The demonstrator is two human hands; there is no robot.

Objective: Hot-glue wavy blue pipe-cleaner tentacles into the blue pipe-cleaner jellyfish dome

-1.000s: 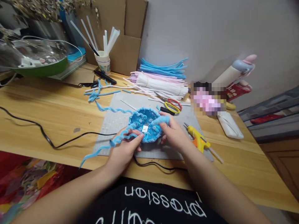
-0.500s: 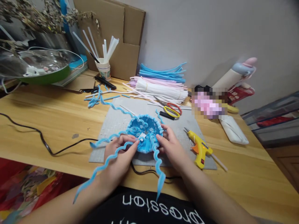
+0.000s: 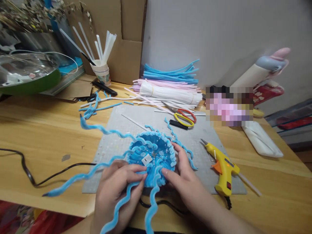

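**Fuzzy blue bowl (image 3: 168,156) held over a grey mat (image 3: 207,130)**

In the head view, the bowl faces open side up. The left hand (image 3: 119,185) pinches a wavy blue strand (image 3: 120,204) between thumb and fingertips at the near-left rim. The right hand (image 3: 185,180) clasps the right rim, thumb inside, fingers outside. A yellow glue gun (image 3: 224,169) lies farther right.

The bare left hand (image 3: 117,183) and bare right hand (image 3: 186,182) join bare forearms (image 3: 216,208). Some black clothing (image 3: 164,232) peeks out at six o'clock.
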